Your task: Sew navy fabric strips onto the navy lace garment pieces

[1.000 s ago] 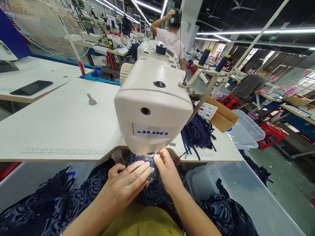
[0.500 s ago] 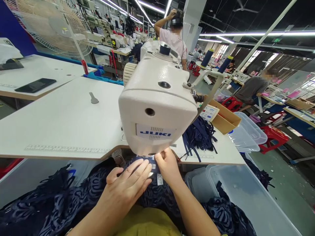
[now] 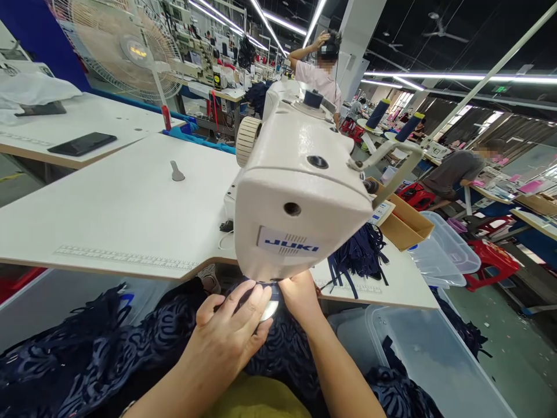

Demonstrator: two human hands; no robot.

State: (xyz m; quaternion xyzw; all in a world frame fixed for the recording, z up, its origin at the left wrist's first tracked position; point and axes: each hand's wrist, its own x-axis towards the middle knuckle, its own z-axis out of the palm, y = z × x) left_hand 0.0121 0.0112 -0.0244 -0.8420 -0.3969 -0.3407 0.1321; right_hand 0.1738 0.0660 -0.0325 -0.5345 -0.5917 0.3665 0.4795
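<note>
Below the head of a white JUKI sewing machine (image 3: 300, 215), both hands are on a navy patterned garment (image 3: 287, 342). My left hand (image 3: 232, 325) curls its fingers over the fabric close to the needle area, its thumb set apart lower down. Between that thumb and forefinger shows a bright, shiny rounded piece (image 3: 270, 309); its kind is unclear. My right hand (image 3: 301, 296) pinches the fabric on the other side, its fingertips partly hidden by the machine head. The needle and presser foot are out of sight.
A bundle of navy straps (image 3: 359, 255) lies right of the machine, near a cardboard box (image 3: 404, 223). On the left are a small grey metal piece (image 3: 177, 172), a phone (image 3: 82, 144) and a fan (image 3: 117, 46). A plastic bin (image 3: 418, 337) stands at lower right. Co-workers are farther off.
The view has shifted, so the machine appears farther right. A white label beside my right hand is no longer visible. My left fingers are more bent, and more of the shiny piece shows.
</note>
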